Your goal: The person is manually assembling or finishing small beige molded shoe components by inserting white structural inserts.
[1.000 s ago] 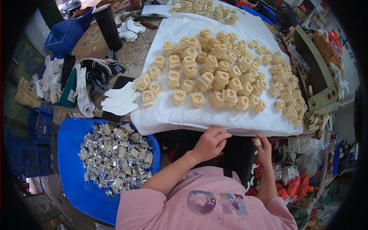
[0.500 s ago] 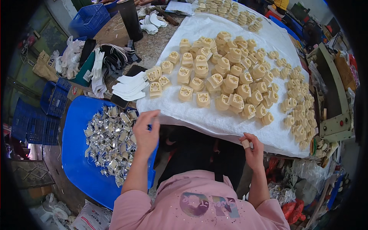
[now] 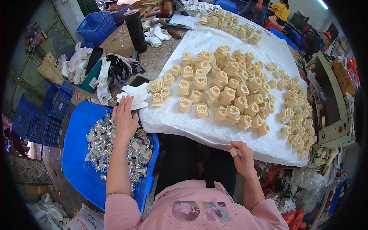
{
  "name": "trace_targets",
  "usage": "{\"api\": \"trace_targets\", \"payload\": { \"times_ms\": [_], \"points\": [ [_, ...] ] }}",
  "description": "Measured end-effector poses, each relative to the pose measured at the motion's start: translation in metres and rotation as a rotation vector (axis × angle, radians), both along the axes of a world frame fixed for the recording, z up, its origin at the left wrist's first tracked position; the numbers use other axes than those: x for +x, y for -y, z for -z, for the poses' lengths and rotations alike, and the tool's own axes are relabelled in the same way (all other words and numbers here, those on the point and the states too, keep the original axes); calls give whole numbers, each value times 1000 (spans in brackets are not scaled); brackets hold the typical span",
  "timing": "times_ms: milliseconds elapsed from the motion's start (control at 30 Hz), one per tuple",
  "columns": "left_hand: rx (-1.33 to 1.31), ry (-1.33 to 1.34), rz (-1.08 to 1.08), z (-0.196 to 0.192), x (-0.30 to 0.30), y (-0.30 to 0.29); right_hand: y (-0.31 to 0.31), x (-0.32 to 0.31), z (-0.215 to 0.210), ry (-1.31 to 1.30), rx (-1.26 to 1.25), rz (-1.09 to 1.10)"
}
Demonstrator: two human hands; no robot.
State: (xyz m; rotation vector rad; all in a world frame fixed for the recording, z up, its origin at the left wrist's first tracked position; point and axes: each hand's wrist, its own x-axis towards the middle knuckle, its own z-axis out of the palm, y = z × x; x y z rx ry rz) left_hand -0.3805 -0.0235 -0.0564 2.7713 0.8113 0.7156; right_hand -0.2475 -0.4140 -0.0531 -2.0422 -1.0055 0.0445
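Note:
My left hand [image 3: 125, 119] reaches over the blue bin with its fingers stretched out. Its fingertips are at a fanned stack of curved white strips [image 3: 140, 93] by the cloth's left corner; contact is hard to make out. Under that forearm, the blue bin [image 3: 74, 153] holds many shiny silver-and-beige pieces [image 3: 115, 142]. My right hand [image 3: 244, 159] is at the front edge of the white cloth [image 3: 165, 122], fingers loosely curled with a gap to the thumb. Something tan shows at the thumb tip, seemingly a wrap. Cream-coloured hollow blocks [image 3: 201, 110] are heaped on the cloth.
A black cylinder [image 3: 135, 32] stands behind the white strips. Left of it are gloves [image 3: 103, 78] and blue crates [image 3: 96, 25]. A metal machine frame [image 3: 335, 111] borders the cloth at right. Two people, one in yellow [image 3: 281, 13], are at the back.
My left hand has moved forward and left, from the cloth's front edge to the white strips. My right hand appears slightly lower and further left as the view shifted.

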Motion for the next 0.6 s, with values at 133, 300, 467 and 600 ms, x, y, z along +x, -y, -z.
{"api": "trace_targets", "payload": {
  "times_ms": [133,300,467,600],
  "points": [
    [74,-31,53,5,3,-7,-12,1,2,-18,15,-47],
    [196,71,68,11,7,-15,-24,8,1,10,-50,-86],
    [34,273,60,3,17,-25,-31,14,5,54,-102,-98],
    [-153,440,-124,-6,25,-28,-28,13,11,-11,-14,-85]
  ]
}}
